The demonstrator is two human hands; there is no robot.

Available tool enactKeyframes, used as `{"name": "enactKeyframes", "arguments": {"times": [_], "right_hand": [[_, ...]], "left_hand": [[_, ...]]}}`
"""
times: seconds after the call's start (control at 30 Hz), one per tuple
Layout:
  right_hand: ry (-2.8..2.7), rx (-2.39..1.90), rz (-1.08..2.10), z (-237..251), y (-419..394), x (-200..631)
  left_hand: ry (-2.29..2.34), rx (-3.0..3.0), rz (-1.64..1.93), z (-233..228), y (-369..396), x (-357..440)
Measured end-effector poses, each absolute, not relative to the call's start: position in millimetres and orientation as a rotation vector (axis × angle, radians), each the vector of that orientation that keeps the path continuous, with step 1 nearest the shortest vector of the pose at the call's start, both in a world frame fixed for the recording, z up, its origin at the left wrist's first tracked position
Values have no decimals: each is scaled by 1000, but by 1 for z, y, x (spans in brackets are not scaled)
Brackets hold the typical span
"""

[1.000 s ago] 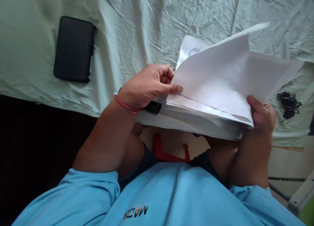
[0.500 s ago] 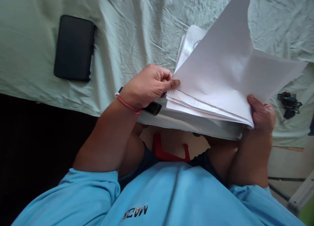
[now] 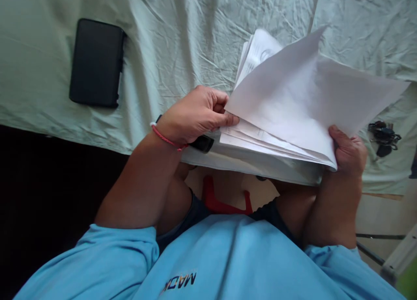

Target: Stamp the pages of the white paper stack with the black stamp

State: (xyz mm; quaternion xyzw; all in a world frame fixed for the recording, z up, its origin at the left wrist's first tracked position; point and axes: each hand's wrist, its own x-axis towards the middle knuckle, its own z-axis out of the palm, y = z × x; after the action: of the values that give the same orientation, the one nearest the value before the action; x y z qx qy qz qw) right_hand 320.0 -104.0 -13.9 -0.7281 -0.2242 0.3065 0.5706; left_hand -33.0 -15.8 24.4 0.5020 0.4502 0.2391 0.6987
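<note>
So I'm sat with a loose stack of thin white paper sheets [image 3: 247,140] in front of me, at the near edge of a wrinkled pale green cloth [image 3: 182,39]; my right hand [image 3: 350,152] has the stack's right end clamped, thumb on top and fingers tucked underneath; my left hand [image 3: 202,111] is in a narrow pinch at the left edge, thumb laid over the paper, though I can't tell exactly how many sheets are between thumb and fingers; the big blank white top sheet [image 3: 283,91] bows up and creases toward the far right, its left corner right by my left fingers; behind it a printed page pokes out, with part of a round dark stamp [image 3: 265,54] on it.

Around me: a black rectangular case with rounded corners [image 3: 97,62] lies well off to the left on the cloth; a small dark bunch of keys [image 3: 384,137] sits near my right hand, just past it; my left wrist has a braided red cord bracelet [image 3: 166,138] and a glossy black wristband [image 3: 202,143]; I'm in a light blue T-shirt [image 3: 254,256].
</note>
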Motion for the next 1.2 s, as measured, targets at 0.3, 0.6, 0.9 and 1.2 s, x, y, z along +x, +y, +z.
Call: {"name": "enactKeyframes", "arguments": {"times": [0.3,0.6,0.9,1.2], "right_hand": [[-526,-1730,692,-14,-103,319],[-517,-1745,683,-14,-103,322],[-557,-1717,688,-19,-105,327],[-518,-1730,647,-12,-103,323]], "left_hand": [[1019,1146,518,23,-14,-37],[988,1101,534,20,-13,-36],[1068,1246,499,23,-14,-40],[1000,1143,528,20,-13,-37]]}}
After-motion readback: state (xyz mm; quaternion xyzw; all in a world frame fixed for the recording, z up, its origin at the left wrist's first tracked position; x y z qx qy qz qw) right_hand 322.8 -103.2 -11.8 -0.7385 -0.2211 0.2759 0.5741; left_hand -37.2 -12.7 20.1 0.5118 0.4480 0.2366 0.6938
